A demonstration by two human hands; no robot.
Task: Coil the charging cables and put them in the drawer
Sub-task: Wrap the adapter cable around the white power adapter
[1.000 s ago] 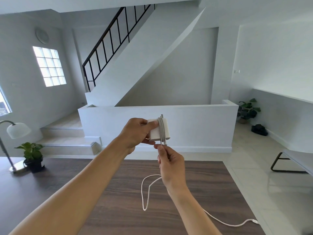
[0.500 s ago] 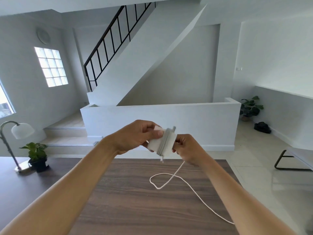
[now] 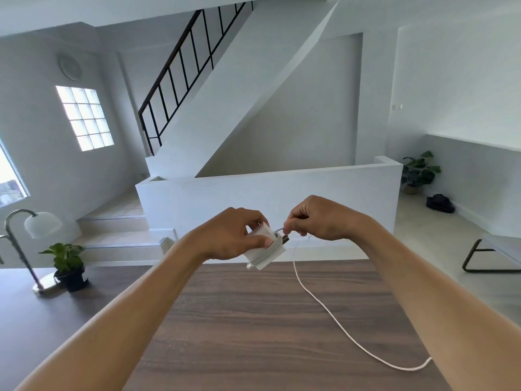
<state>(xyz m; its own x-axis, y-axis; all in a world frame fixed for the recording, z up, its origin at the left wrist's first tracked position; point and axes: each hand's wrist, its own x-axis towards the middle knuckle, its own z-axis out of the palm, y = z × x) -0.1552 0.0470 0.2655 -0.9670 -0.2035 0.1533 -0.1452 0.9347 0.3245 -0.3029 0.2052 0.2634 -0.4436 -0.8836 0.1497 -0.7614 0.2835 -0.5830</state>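
A white charger block [image 3: 266, 253] is held in the air above the far edge of the wooden table [image 3: 253, 328]. My left hand [image 3: 231, 235] grips the block from the left, thumb across its face. Several turns of white cable wrap around the block. My right hand [image 3: 315, 218] pinches the cable just right of the block's top. The loose white cable [image 3: 332, 320] hangs from there onto the table and runs to the right, where my right forearm hides its end. No drawer is in view.
A desk lamp [image 3: 33, 230] and a small potted plant [image 3: 67, 263] stand at the table's left end. Beyond the table are a low white wall [image 3: 310, 193], steps and a staircase. A black-legged bench [image 3: 496, 255] stands on the floor at the right.
My right hand rose from below the block, passed round its right side and now sits at its top right, carrying the cable round. The loop on the table has shrunk and the slack straightened.
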